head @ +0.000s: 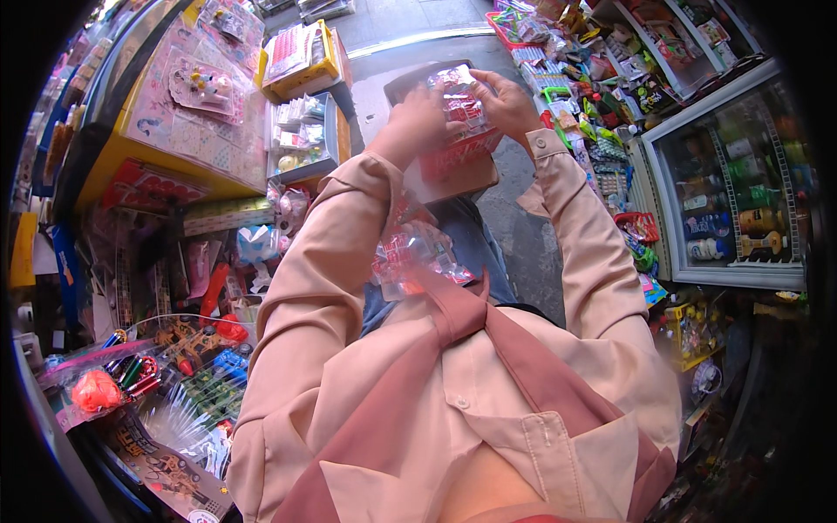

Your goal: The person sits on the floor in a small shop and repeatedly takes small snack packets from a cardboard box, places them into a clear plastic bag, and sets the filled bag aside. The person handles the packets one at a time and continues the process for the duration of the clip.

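Red-and-clear packets (463,110) sit in a red box (458,157) ahead of my lap, with a cardboard box (480,182) beneath and around it. My right hand (507,101) pinches the white upper corner of a packet between thumb and fingers at the box's far right. My left hand (422,121), blurred, is over the box's left side, its fingers near the packets; whether it holds anything is unclear. More clear and red plastic packets (412,255) lie on my lap, over blue jeans.
At left, a tray of small packaged goods (301,134) stands beside a yellow box (304,59). Packed snacks (601,111) line the right side, near a glass-door drinks fridge (739,189). Bagged toys (203,366) lie at lower left.
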Tool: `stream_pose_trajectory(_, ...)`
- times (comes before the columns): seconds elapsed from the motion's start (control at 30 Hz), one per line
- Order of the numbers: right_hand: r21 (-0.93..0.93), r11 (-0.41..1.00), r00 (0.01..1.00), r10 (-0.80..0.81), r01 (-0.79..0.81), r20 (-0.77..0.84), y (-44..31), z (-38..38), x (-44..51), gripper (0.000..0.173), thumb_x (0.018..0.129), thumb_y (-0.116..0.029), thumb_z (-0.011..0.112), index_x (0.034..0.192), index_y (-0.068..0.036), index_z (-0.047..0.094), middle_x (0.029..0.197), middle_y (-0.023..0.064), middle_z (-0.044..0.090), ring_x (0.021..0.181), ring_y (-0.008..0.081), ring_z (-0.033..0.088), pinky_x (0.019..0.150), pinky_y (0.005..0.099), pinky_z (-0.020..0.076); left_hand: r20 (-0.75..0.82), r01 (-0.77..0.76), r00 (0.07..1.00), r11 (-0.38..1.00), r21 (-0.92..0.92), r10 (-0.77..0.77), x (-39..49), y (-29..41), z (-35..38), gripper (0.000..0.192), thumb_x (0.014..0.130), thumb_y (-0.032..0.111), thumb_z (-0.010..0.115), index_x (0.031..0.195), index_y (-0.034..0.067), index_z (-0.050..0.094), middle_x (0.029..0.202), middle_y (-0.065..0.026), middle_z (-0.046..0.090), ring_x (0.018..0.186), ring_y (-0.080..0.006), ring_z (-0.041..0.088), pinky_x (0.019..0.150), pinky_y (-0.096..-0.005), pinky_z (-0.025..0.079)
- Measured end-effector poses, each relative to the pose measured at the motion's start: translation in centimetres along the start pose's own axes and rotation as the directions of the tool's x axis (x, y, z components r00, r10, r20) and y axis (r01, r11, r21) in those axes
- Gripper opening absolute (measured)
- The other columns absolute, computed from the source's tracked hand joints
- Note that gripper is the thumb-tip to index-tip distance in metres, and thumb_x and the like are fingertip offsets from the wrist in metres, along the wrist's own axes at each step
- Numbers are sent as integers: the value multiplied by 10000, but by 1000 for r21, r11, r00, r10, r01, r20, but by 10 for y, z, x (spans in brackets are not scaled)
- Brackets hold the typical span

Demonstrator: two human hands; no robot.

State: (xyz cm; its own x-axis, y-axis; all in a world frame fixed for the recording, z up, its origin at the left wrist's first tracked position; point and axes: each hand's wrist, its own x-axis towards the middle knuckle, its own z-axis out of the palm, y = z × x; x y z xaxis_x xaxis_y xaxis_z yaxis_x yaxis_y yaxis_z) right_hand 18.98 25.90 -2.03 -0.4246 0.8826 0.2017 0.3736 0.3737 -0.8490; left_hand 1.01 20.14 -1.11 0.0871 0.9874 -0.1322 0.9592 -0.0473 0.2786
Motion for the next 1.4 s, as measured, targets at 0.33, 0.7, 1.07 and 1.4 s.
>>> stream_pose_trajectory(0.33,-352,936,1000,-22,20,-1,-24,-6,-2,609,721,-396,731,1231,-82,617,1087,157,667,964,288,658,854,365,513,-194,-127,972,990,58,136,-24,-9,-11,732,821,438,648,1395,64,390,1409,-161,433,1320,-307,412,1075,-579,290)
stream_pose_trajectory(0.7,-546,828,991,-123,130,49,-29,5,-10,508,732,-487,696,1198,-289,652,1307,60,579,1255,268,484,1022,539,367,-257,-156,955,988,-21,145,-40,-23,-18,569,900,421,578,1381,137,464,1455,-133,406,1325,-312,410,1069,-550,298)
stream_pose_trajectory(1.07,11,993,869,95,-115,486,-27,61,-109,264,893,-153,669,1067,44,651,951,91,695,849,127,647,764,263,526,-203,58,975,981,-185,-96,-150,-81,39,284,789,353,689,983,146,690,947,-94,674,903,-322,634,774,-408,499)
stream_pose_trajectory(1.4,117,993,962,-21,-11,273,-39,89,-117,536,859,-249,723,1285,12,528,1132,139,646,979,182,648,832,290,524,-144,37,957,597,-801,-253,-164,-84,55,220,930,264,621,967,47,629,812,0,642,777,-88,582,704,-254,465)
